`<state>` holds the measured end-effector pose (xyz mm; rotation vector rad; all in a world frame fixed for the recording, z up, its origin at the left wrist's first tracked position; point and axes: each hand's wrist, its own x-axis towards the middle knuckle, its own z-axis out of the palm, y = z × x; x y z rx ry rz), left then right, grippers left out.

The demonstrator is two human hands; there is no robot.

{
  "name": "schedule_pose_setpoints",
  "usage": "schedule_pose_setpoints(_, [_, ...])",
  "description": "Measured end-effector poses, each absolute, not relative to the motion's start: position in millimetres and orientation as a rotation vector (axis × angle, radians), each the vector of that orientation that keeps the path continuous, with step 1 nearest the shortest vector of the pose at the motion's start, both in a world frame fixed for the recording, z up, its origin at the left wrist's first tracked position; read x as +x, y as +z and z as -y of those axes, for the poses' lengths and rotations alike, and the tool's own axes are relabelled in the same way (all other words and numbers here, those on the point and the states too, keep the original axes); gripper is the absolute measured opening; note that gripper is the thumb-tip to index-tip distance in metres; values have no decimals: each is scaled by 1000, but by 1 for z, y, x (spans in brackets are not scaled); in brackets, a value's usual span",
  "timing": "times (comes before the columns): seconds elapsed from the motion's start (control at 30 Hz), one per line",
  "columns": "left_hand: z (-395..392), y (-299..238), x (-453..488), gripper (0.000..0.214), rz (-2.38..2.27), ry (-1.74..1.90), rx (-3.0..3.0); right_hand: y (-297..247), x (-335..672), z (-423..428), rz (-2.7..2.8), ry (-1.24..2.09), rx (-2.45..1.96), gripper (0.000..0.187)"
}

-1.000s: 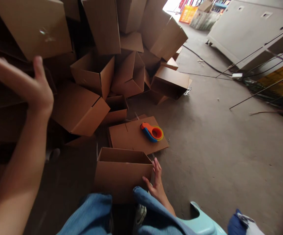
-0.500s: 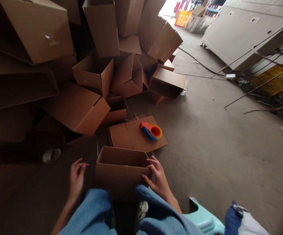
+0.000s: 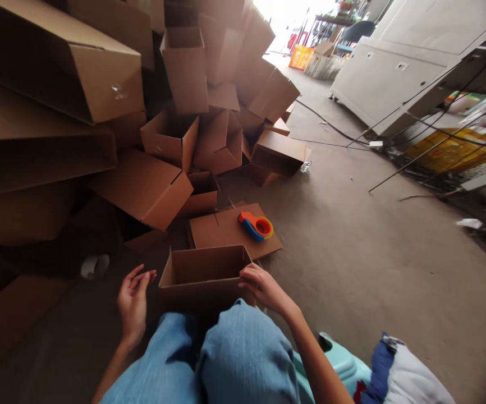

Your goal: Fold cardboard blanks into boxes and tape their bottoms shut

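Note:
An open cardboard box (image 3: pixel 201 290) stands upright between my knees, its top uncovered and the inside visible. My right hand (image 3: pixel 267 288) pinches the rim at the box's right near corner, fingers over the edge. Left of the box, my left hand (image 3: pixel 133 300) hovers apart from it with bent, parted fingers and holds nothing. Just beyond the box, flattened cardboard (image 3: pixel 209 231) lies on the floor. On top of it rests an orange and blue tape dispenser (image 3: pixel 256 226) with a yellow rim.
Many open boxes (image 3: pixel 218 140) are heaped ahead and to the left. A white roll (image 3: pixel 95 266) lies on the floor at left. A turquoise stool (image 3: pixel 339 362) is at lower right. Cables and a large grey cabinet (image 3: pixel 390 84) stand farther right.
My right hand has closed on the box's right corner; its fingers were spread there before. My right knee has swung inward against the box. The left hand stays beside it. The view has shifted somewhat.

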<state>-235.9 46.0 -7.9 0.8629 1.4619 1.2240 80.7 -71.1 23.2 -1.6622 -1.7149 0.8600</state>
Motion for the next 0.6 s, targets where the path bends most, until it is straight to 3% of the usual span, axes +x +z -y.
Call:
schedule_pose_setpoints(0.27, [-23, -22, -264, 50, -1533, 1055, 865, 46, 102, 83, 1385, 724, -1671, 23])
schedule_pose_setpoints(0.43, [-19, -48, -269, 40, -1456, 1021, 873, 31, 102, 120, 811, 498, -1708, 34])
schedule_pose_setpoints(0.6, [-17, -56, -258, 48, -1370, 999, 891, 7, 87, 147, 242, 463, -1545, 48])
